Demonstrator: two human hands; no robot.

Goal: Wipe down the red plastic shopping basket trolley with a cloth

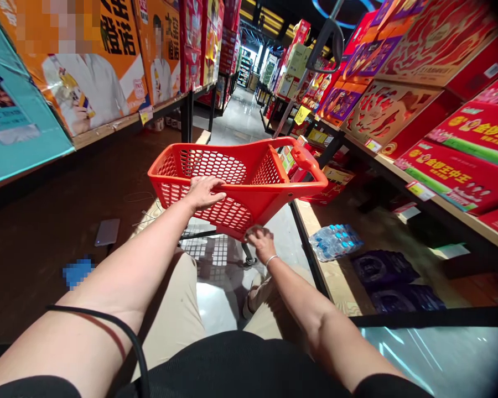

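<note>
Crossing the near left edge, a black cable [126, 326] loops over the person's forearm, its ends cut off by the frame; beige trousers [185, 293] show at both sides, with one shoe [253, 296] half lost in shadow between them. Beyond the knees, the right hand [262, 243], wearing a pale bracelet [273, 258], is just under the lower corner of a red shopping cart [269, 193]; its fingers are bent but smeared by motion, so I cannot tell whether they grip anything; a small wheel [251, 260] stands near it. Slightly farther, the left hand [205, 193] grasps the cart's near rim, fingers hooked over the top and thumb against the outer wall; the cart sits crosswise in the aisle, its handle [309, 163] to the right, its floor mostly hidden behind the near side. Low on the right lie wrapped water bottles [336, 242] and dark purple packs [384, 271], hard to read in shade; on the left, a blue patch [78, 272] is pixelated. Shelves of orange boxes [108, 72] and red boxes [444, 177] run off both edges; the far aisle floor [240, 116] narrows toward small, indistinct displays.
</note>
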